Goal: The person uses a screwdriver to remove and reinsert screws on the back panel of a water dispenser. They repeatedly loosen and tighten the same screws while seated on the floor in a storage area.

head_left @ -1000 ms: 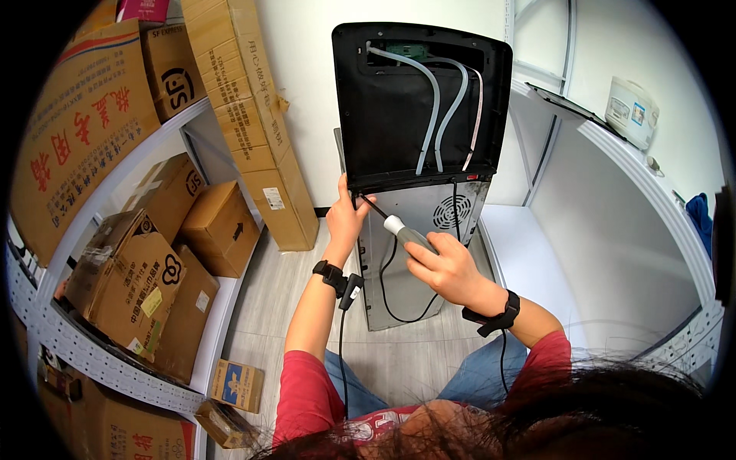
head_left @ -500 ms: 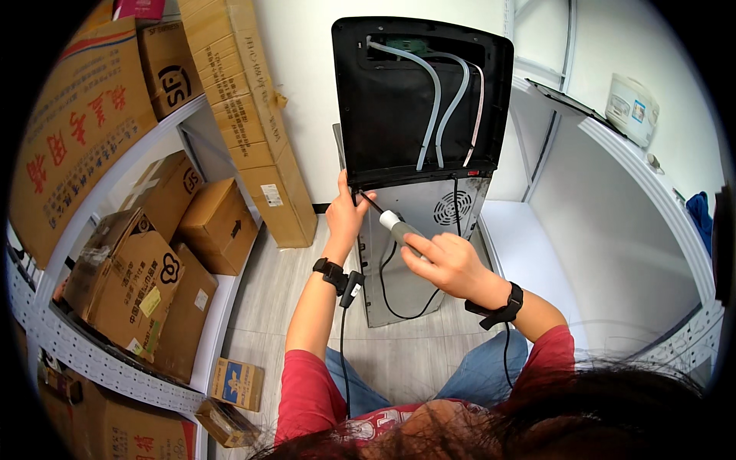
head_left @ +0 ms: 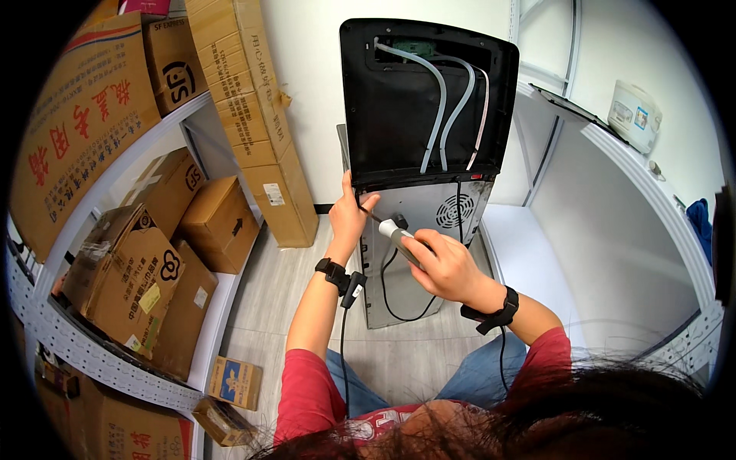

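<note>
My right hand (head_left: 448,270) is closed round the handle of a screwdriver (head_left: 395,234) with a grey grip and white collar. Its dark shaft points up and left to the left edge of a tall appliance (head_left: 468,257), just below the black top. At that corner my left hand (head_left: 351,218) rests with forefinger up and thumb spread apart, the shaft passing between them; the other fingers are mostly hidden. The black top cover (head_left: 399,115) bears pale tubes (head_left: 435,92) and a green circuit board (head_left: 414,49). The screwdriver's tip is hidden.
A black power cord (head_left: 387,295) loops down the appliance's grey back, beside a round vent (head_left: 455,208). Shelves with cardboard boxes (head_left: 130,284) stand on the left. One tall carton (head_left: 264,153) leans behind. White shelving (head_left: 613,230) curves along the right, with a rice cooker (head_left: 635,115) on top.
My right hand has turned slightly on the screwdriver handle. My left thumb has lifted a little away from the forefinger. The whole view has shifted slightly, so the appliance appears farther right.
</note>
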`<move>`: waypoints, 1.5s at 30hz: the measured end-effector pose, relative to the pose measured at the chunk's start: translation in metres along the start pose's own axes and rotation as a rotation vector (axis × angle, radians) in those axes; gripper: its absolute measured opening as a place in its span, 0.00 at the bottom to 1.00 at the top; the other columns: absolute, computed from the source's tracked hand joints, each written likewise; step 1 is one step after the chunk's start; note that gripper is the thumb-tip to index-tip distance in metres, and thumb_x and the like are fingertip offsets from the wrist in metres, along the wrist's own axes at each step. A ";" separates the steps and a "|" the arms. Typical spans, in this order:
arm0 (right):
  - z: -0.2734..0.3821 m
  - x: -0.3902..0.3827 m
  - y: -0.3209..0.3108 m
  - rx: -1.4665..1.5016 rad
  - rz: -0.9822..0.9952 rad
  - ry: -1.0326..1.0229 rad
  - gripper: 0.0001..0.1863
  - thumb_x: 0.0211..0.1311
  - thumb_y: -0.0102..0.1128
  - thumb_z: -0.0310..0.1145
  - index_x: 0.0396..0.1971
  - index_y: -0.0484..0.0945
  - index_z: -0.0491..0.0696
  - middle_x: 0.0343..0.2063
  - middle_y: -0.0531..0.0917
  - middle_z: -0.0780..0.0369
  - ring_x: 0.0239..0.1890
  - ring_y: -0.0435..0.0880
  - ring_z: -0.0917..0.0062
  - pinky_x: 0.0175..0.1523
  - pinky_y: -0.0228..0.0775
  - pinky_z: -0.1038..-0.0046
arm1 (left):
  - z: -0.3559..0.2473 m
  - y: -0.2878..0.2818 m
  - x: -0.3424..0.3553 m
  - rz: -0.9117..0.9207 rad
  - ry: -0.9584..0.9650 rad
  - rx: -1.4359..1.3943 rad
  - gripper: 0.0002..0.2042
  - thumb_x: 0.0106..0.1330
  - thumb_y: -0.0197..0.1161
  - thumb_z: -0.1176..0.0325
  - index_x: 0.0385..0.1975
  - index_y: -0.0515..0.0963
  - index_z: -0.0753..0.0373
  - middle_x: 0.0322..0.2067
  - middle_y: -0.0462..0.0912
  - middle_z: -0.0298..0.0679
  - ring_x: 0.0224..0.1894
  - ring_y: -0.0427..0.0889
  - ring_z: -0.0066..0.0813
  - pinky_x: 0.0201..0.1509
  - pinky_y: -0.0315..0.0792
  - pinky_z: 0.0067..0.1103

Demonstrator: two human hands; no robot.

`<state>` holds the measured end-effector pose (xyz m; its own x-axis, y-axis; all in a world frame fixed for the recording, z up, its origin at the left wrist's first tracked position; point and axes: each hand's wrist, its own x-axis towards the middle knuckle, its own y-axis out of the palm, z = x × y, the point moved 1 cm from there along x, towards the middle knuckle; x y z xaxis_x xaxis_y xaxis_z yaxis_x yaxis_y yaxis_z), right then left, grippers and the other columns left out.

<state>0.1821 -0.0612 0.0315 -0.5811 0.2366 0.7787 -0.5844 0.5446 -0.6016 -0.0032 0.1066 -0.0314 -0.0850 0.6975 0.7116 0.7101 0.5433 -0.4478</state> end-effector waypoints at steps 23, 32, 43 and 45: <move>-0.002 -0.009 -0.006 -0.060 -0.049 0.197 0.21 0.46 0.63 0.27 0.43 0.75 0.36 0.42 0.79 0.51 0.28 0.83 0.66 0.35 0.77 0.72 | 0.000 0.001 0.000 0.002 -0.020 -0.019 0.39 0.56 0.68 0.50 0.63 0.53 0.54 0.24 0.83 0.44 0.30 0.84 0.49 0.31 0.74 0.36; 0.002 0.002 -0.009 -0.181 -0.108 0.002 0.17 0.42 0.64 0.23 0.37 0.80 0.45 0.43 0.77 0.58 0.30 0.74 0.67 0.34 0.68 0.70 | -0.004 -0.001 -0.002 -0.033 0.032 0.014 0.40 0.54 0.69 0.60 0.64 0.52 0.58 0.27 0.85 0.37 0.28 0.84 0.42 0.30 0.74 0.31; 0.000 0.011 0.004 -0.213 -0.200 -0.153 0.15 0.40 0.63 0.24 0.34 0.80 0.48 0.42 0.76 0.61 0.33 0.70 0.70 0.36 0.66 0.71 | -0.015 -0.025 -0.042 -0.219 0.505 0.111 0.37 0.53 0.70 0.63 0.62 0.61 0.69 0.22 0.76 0.41 0.21 0.76 0.38 0.22 0.68 0.28; 0.001 0.013 0.003 -0.219 -0.186 -0.226 0.13 0.41 0.62 0.26 0.32 0.79 0.49 0.40 0.77 0.63 0.34 0.70 0.71 0.38 0.67 0.71 | -0.040 -0.040 -0.052 -0.282 0.661 0.028 0.38 0.47 0.70 0.68 0.61 0.64 0.69 0.20 0.70 0.36 0.19 0.70 0.33 0.21 0.64 0.28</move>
<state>0.1722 -0.0570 0.0395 -0.6008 -0.0532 0.7976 -0.5709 0.7270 -0.3815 0.0007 0.0300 -0.0286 0.1851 0.1047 0.9771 0.7046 0.6789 -0.2062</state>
